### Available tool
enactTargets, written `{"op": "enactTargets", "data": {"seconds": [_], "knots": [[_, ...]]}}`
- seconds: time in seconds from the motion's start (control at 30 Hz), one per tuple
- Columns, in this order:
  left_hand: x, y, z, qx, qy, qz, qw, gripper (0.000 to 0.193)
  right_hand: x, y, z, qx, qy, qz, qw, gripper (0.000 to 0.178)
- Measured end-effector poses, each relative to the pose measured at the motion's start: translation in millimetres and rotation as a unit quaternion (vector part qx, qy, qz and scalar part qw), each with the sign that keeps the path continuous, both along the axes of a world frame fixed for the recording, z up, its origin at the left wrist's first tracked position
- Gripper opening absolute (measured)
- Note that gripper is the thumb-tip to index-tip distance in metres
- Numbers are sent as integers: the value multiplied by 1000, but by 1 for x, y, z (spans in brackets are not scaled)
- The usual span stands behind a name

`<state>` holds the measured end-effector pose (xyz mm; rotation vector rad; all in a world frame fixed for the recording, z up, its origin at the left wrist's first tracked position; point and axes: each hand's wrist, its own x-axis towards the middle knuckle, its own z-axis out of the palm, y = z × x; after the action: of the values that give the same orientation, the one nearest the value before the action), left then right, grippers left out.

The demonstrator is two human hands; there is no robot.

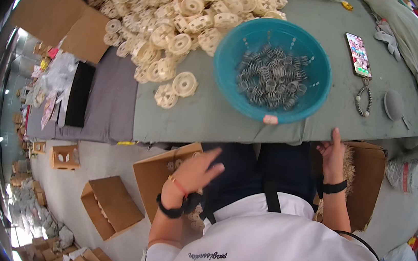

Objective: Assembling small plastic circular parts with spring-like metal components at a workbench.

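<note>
My left hand [196, 172] hovers over my lap just short of the table's front edge. Its fingers and thumb are apart, slightly blurred, and nothing shows in them. At that same edge, farther right, my right hand [333, 154] has one digit pointing up and the others loosely bent, with no object visible in it. Between and beyond the hands, a teal plastic basin [224, 83] holds a heap of metal coil springs [273, 76]. To its left lies a big pile of cream round plastic parts [183, 19]. Two such parts [185, 84] sit apart near the front.
A phone [359, 55] with a beaded strap [363, 99] and a small grey round dish [393, 105] lie right of the basin. Open cardboard boxes stand below the table: one by my left arm [149, 175], another by my right [368, 184]. A carton flap [57, 12] rises at the far left.
</note>
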<state>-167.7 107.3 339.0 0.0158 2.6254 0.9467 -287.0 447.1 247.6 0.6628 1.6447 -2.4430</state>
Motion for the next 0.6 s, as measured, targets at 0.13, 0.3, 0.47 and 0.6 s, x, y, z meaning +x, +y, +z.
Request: {"op": "enactTargets", "data": {"seconds": [0.13, 0.3, 0.47, 0.6], "knots": [[-27, 4, 48, 296, -4, 13, 955, 35, 5, 19, 25, 93, -91, 183, 974, 43], [-98, 9, 53, 176, 159, 30, 971, 26, -4, 27, 78, 188, -42, 389, 901, 35], [-157, 31, 47, 64, 281, -72, 955, 28, -26, -11, 104, 204, 130, 143, 960, 21], [-202, 50, 51, 5, 262, -176, 949, 36, -53, -42, 118, 255, 241, 172, 920, 17]]}}
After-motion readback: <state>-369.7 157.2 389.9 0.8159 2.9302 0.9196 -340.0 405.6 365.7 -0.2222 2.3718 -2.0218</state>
